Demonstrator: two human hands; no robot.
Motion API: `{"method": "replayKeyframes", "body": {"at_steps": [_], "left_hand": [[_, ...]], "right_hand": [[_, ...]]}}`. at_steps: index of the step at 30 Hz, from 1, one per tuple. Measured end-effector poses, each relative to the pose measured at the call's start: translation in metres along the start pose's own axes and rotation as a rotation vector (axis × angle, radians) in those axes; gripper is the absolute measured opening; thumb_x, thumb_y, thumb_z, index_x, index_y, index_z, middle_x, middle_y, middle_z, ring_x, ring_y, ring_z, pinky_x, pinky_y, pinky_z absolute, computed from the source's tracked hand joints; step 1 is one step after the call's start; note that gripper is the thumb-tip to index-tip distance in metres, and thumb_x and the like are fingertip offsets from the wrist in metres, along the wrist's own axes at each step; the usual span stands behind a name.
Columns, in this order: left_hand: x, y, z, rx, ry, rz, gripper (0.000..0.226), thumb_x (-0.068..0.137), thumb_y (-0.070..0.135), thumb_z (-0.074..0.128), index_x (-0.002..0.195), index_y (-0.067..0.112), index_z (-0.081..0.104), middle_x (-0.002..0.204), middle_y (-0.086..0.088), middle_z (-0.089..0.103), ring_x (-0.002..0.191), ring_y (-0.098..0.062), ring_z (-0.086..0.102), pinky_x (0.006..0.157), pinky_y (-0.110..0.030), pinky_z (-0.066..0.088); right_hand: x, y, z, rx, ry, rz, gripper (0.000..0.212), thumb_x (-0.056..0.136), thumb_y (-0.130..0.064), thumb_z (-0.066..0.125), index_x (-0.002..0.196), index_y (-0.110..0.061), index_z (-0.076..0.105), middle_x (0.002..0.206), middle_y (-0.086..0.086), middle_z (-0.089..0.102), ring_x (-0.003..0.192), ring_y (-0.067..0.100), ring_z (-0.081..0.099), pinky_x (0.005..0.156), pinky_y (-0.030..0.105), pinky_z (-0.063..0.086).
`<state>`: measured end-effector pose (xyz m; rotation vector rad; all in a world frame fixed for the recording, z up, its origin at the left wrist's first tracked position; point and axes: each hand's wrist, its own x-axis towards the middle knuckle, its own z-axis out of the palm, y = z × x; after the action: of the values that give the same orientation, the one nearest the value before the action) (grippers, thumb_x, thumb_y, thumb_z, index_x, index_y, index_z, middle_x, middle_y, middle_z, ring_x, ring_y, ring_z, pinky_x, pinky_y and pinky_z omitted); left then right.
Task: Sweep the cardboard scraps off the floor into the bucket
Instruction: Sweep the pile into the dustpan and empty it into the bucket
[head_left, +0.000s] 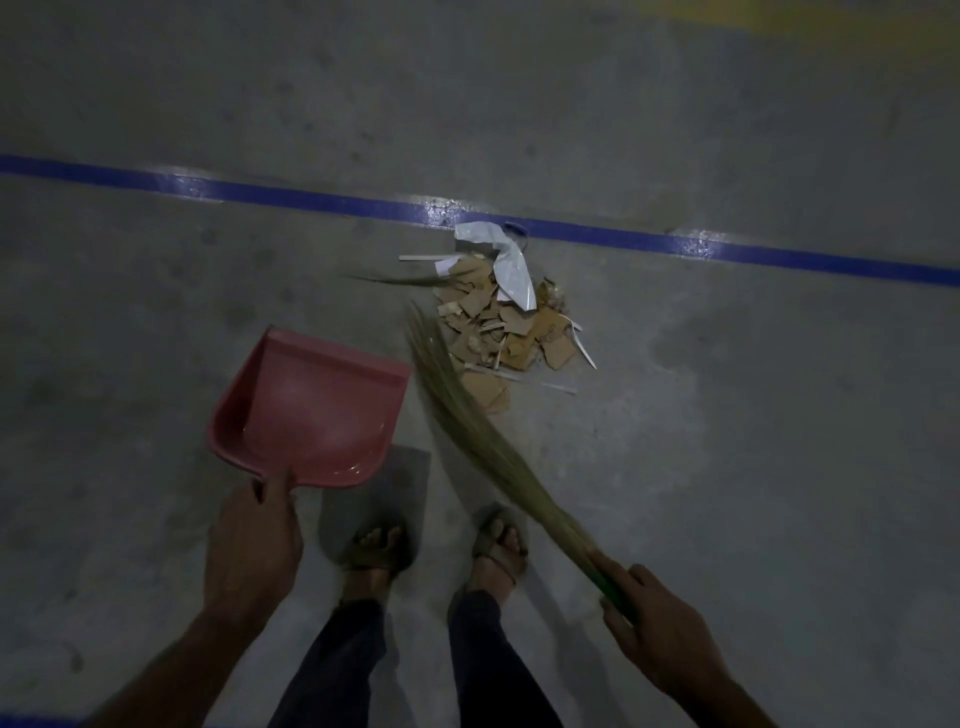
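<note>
Head view: the right hand (670, 631) is wrapped round the broom (485, 447), bristles beside the cardboard scraps (506, 325) well ahead — light, loose, likely to scatter. The left hand (252, 545) grips the empty dustpan (306, 410) by its handle — no bucket visible.

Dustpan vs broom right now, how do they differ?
The pink plastic dustpan in the left hand is empty and clear of the scraps; the straw-bristled broom in the right hand slants with its tips against the cardboard scrap pile. Both are held by their handles.
</note>
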<state>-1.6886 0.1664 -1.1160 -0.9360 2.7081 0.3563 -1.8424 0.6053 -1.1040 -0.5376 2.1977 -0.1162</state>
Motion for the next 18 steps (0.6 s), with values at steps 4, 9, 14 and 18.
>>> {"method": "replayKeyframes", "body": {"at_steps": [4, 9, 14, 18], "left_hand": [[0.009, -0.005, -0.004, 0.045, -0.021, -0.059, 0.032, 0.096, 0.014, 0.043, 0.126, 0.008, 0.051, 0.080, -0.014, 0.046, 0.067, -0.034, 0.045, 0.056, -0.044, 0.034], [0.025, -0.011, -0.006, 0.061, -0.040, -0.030, 0.031, 0.094, 0.009, 0.052, 0.125, 0.009, 0.052, 0.083, -0.013, 0.046, 0.070, -0.033, 0.044, 0.056, -0.044, 0.036], [0.064, -0.017, -0.001, 0.050, -0.130, 0.046, 0.030, 0.093, 0.010, 0.055, 0.123, 0.011, 0.054, 0.081, -0.012, 0.048, 0.068, -0.034, 0.046, 0.056, -0.043, 0.036], [0.098, -0.017, 0.002, 0.116, -0.174, 0.164, 0.037, 0.092, 0.020, 0.044, 0.127, 0.017, 0.057, 0.093, -0.013, 0.058, 0.072, -0.037, 0.055, 0.058, -0.040, 0.037]], "right_hand": [[0.051, -0.044, -0.002, 0.057, 0.031, -0.039, 0.057, 0.099, -0.045, 0.041, 0.152, -0.048, 0.019, 0.099, -0.008, 0.042, 0.073, 0.009, 0.049, 0.055, 0.020, 0.039], [0.095, -0.084, -0.004, 0.172, -0.010, 0.067, 0.067, 0.093, -0.070, 0.026, 0.153, -0.041, 0.020, 0.101, -0.002, 0.046, 0.083, 0.015, 0.048, 0.068, 0.030, 0.040], [0.057, -0.072, -0.009, 0.314, 0.124, 0.040, 0.062, 0.098, -0.047, 0.048, 0.151, -0.055, 0.016, 0.105, -0.008, 0.054, 0.089, 0.006, 0.055, 0.072, 0.025, 0.050], [0.045, -0.067, -0.029, 0.215, 0.199, 0.164, 0.070, 0.098, -0.038, 0.055, 0.151, -0.055, 0.012, 0.090, -0.016, 0.039, 0.068, -0.001, 0.048, 0.046, 0.013, 0.035]]}}
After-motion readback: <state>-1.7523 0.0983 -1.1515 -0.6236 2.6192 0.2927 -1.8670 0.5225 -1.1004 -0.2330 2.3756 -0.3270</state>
